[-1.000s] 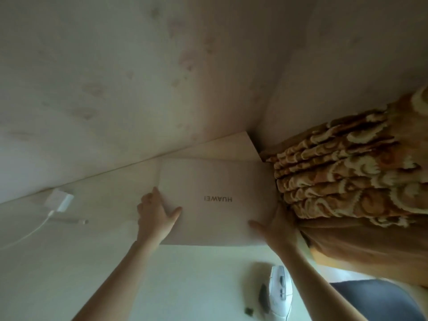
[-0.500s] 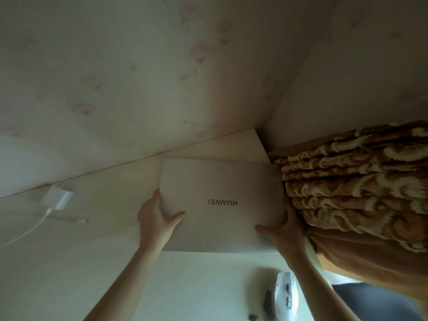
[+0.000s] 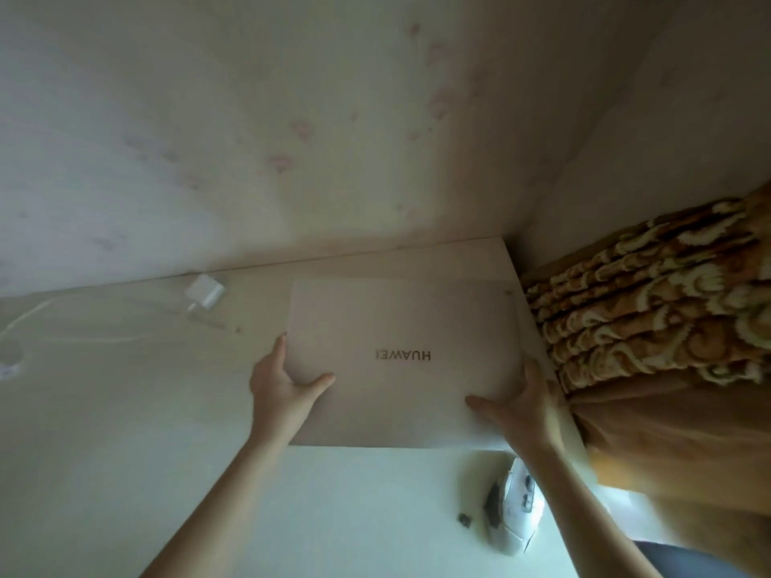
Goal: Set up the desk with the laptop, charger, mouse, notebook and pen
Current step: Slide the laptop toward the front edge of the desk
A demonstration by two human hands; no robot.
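Pale closed laptop (image 3: 400,360) gripped by both hands, mouse (image 3: 517,511) (partly hidden, apparently)

Pale table (image 3: 125,431) set into a room corner, back and right edges against the walls. Closed laptop (image 3: 400,360) flat near the back right corner, logo upside down to the viewer. White charger (image 3: 205,291) near the back edge, left of the laptop, white cable (image 3: 62,327) trailing leftward. White mouse (image 3: 517,511) near the front right, small dark object (image 3: 464,520) just beside it.
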